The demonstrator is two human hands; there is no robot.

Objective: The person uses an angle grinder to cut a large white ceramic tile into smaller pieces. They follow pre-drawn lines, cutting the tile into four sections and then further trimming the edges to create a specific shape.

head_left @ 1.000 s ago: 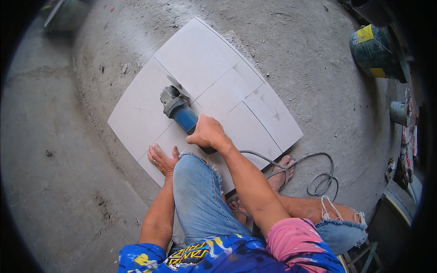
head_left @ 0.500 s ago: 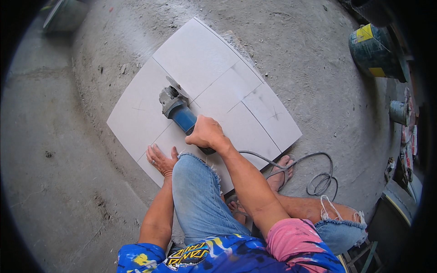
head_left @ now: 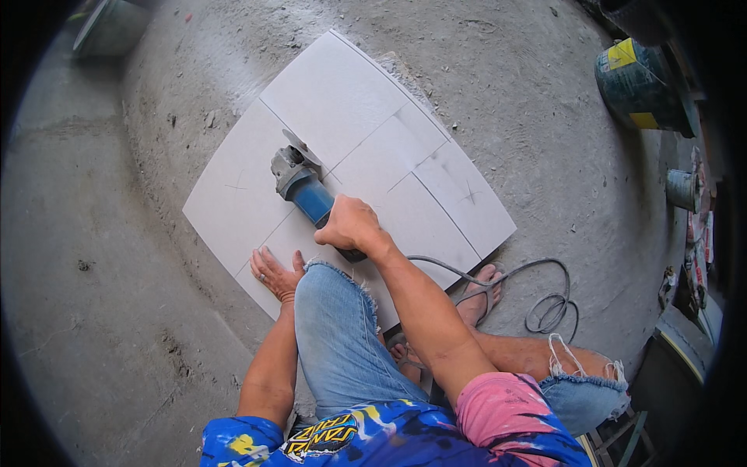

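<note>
Basically, bent knee (head_left: 331,319): bottom centre, where it was 1 second ago, like everything beyond it; with almost no change, the work seems paused or very slow.
Left hand (head_left: 278,274): palm down on the lower-left edge of the pale tile (head_left: 222,191), fingers fanned, gripping nothing; forearm rising from the bottom edge.
Right hand (head_left: 354,223): mid-frame, fingers wrapped round the rear of the blue grinder (head_left: 312,199); forearm slanting up from the lower right.
Disc (head_left: 302,148): above left of centre, lined up with a dark line; I cannot tell if it spins or touches.
Tile face: across mid-frame, bearing lines and 2 crosses.
Dark bucket (head_left: 642,93): upper right, well apart from the tile.
</note>
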